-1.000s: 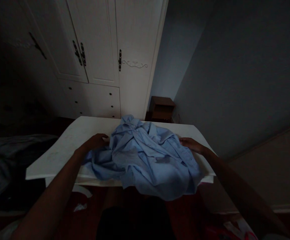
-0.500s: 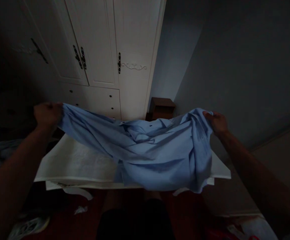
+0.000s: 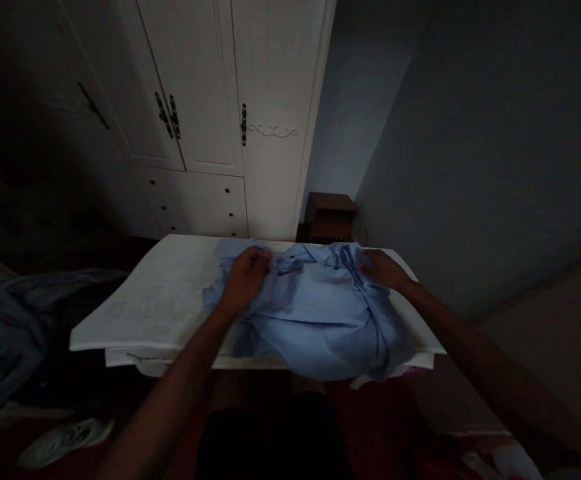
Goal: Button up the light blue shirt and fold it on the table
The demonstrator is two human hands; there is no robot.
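A light blue shirt [image 3: 320, 300] lies bunched and wrinkled on a white table [image 3: 145, 300], its lower part hanging over the front edge. My left hand [image 3: 250, 270] is closed on the gathered cloth at the shirt's left part. At the shirt's upper right, my right hand [image 3: 383, 268] pinches the fabric near its folded edge. Both hands sit close to the tabletop, and cloth partly covers the fingertips. The picture is dim and a little blurred.
A white wardrobe [image 3: 210, 87] with dark handles stands behind the table. A small brown cabinet [image 3: 330, 210] is by the grey wall [image 3: 470, 147]. Grey cloth [image 3: 5, 340] is heaped at left, with a shoe [image 3: 65, 441] on the red floor [image 3: 370, 433].
The shirt was stretched wide between my hands above the table. Now it is lowered and bunched; my left hand has moved far right, and my right hand somewhat left.
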